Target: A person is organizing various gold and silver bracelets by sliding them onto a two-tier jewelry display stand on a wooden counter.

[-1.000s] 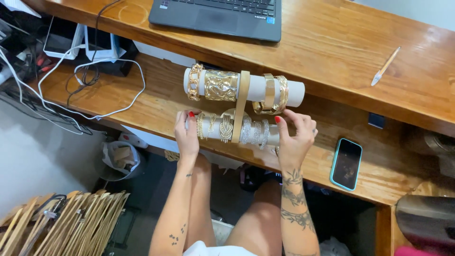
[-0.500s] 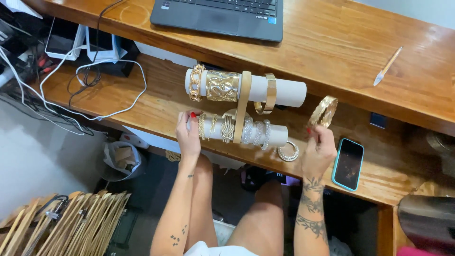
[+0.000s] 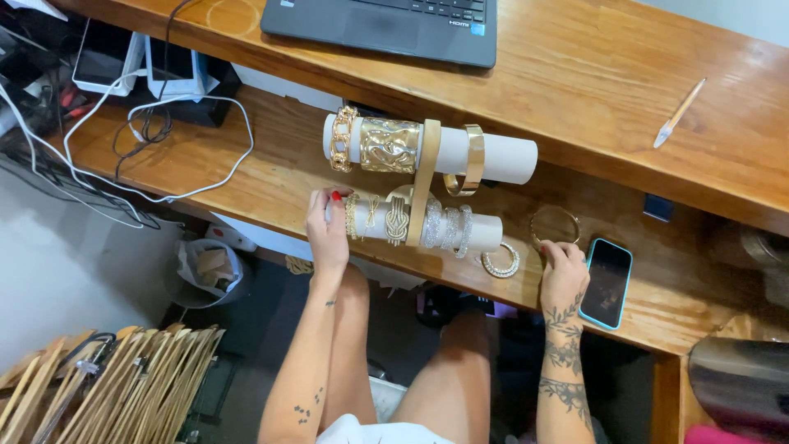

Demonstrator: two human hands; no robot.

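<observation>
Far left of the frame, white cables (image 3: 164,156) loop over the lower wooden counter (image 3: 271,177), with a waste bin (image 3: 201,271) on the floor below. Moving in, the left hand (image 3: 327,230) grips the left end of the lower white display roll (image 3: 485,233), fingers (image 3: 335,197) wrapped around it beside a run of gold bracelets and a knotted gold cuff (image 3: 396,220). Just above sits the upper display roll (image 3: 501,158), carrying a chain bracelet, a wide hammered gold cuff (image 3: 389,145) and a plain gold bangle. At the centre top, a dark laptop (image 3: 386,20) rests on the raised counter. Right of the lower roll, a sparkly ring-shaped bracelet (image 3: 500,261) lies flat on the wood. The right hand (image 3: 564,275) rests flat and released, fingertips touching a thin gold bangle (image 3: 555,224) lying on the counter. Just beside it, a phone in a teal case (image 3: 606,282). Upper right, a pen (image 3: 679,113).
</observation>
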